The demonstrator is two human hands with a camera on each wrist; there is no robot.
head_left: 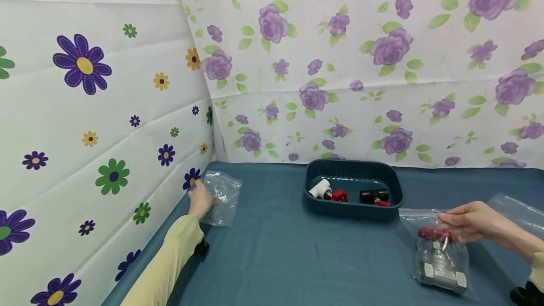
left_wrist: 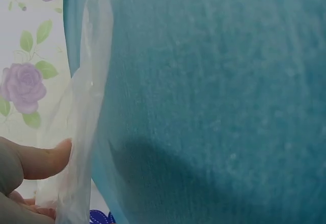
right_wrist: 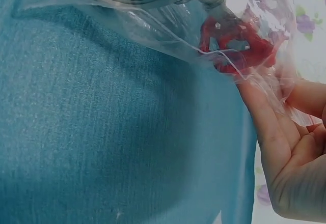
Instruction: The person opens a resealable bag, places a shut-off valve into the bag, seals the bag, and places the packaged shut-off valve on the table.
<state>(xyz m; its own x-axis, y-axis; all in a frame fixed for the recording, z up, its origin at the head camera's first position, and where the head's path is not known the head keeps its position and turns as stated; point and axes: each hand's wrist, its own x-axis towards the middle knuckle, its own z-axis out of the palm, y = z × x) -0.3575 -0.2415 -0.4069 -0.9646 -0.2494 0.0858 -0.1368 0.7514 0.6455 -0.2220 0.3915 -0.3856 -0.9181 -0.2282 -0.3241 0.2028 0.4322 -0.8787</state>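
Observation:
At the far left of the head view, my left hand [head_left: 200, 200] pinches a clear plastic bag [head_left: 225, 197] by its side. Nothing shows inside that bag. The left wrist view has its film [left_wrist: 94, 56] edge-on beside the thumb. On the right, my right hand [head_left: 482, 221] grips the top of a clear zip bag [head_left: 410, 216]. Inside this one is a metal valve [head_left: 442, 268] with a red handwheel [head_left: 437, 234] at its top, just under my fingers. The right wrist view shows the red handwheel [right_wrist: 244, 46] through the film, close to the fingertips.
A dark teal tray [head_left: 352, 210] stands near the back edge, holding a white fitting [head_left: 320, 188] with a red handle [head_left: 339, 195] and a black fitting [head_left: 374, 196]. Another clear bag [head_left: 520, 214] lies behind my right hand. Flowered cloth walls [head_left: 272, 60] border the blue table [head_left: 297, 259].

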